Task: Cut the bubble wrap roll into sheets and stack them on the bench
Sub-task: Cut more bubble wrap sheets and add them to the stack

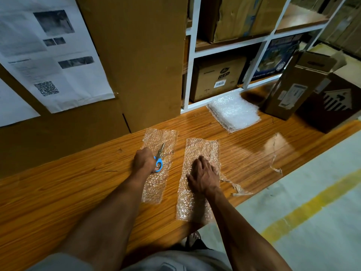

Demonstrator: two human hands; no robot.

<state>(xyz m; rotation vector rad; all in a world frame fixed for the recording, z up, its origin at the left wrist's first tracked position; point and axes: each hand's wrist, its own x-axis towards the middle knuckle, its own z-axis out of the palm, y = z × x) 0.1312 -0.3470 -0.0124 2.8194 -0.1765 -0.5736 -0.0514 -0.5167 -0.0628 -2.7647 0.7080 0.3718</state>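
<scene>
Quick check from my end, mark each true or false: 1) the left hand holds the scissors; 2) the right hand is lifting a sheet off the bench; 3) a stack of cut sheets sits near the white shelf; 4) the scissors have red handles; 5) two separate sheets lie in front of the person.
1) True: the left hand grips the scissors.
2) False: the right hand rests flat on the right sheet, which lies on the bench.
3) True: the stack lies by the shelf.
4) False: the handles are blue.
5) True: the left sheet lies apart from the right one.
</scene>
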